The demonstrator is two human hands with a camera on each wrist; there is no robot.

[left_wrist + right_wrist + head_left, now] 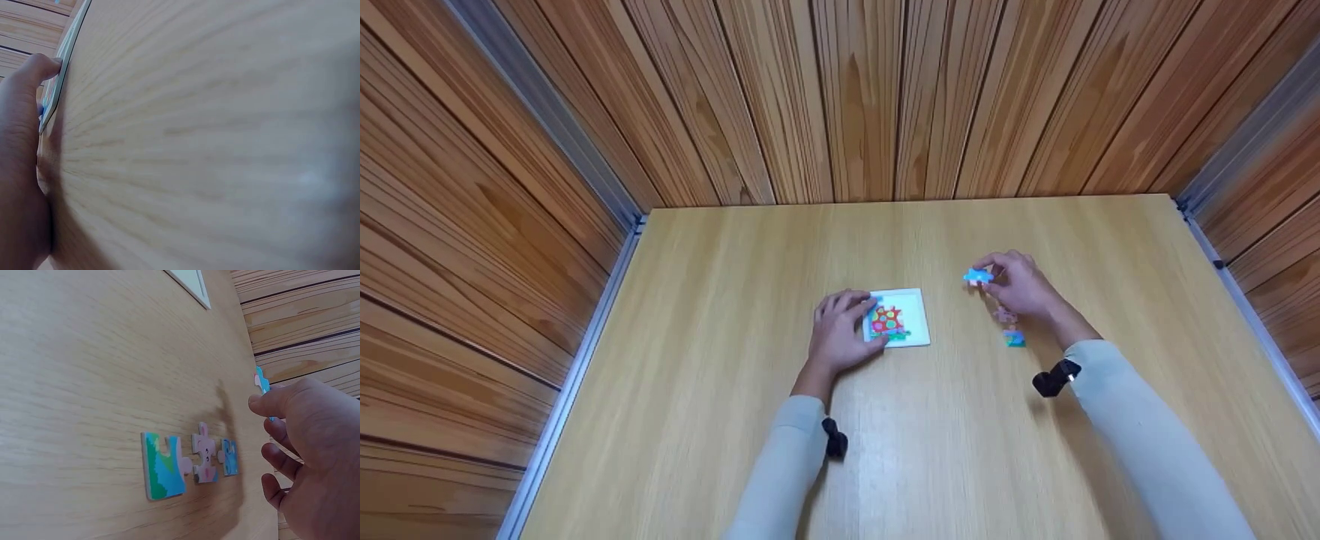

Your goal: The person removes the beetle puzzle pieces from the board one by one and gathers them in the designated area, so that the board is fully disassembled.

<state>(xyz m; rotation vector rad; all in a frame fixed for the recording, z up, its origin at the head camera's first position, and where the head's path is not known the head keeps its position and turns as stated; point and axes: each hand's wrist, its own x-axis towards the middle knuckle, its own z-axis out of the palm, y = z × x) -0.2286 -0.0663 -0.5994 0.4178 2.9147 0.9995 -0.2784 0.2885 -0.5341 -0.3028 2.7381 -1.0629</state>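
Observation:
A white puzzle board (916, 318) lies on the table with joined pieces at its left side, among them a red patch with coloured dots (887, 320). My left hand (840, 334) holds the board by its left side, thumb at the near edge and index finger by the far left corner. In the left wrist view the thumb (42, 67) rests on the board's rim. To the right, my right hand (1018, 285) pinches a light-blue puzzle piece (978, 277) between thumb and fingers, above the table. Its other fingers are bent in the right wrist view.
Below the right hand lie a green-and-blue puzzle piece (163, 467), a pink piece with a face (206, 455) and a blue piece (229, 457), in a row close together. Wood-plank walls (855, 97) and metal rails (607, 300) bound the wooden table (720, 300).

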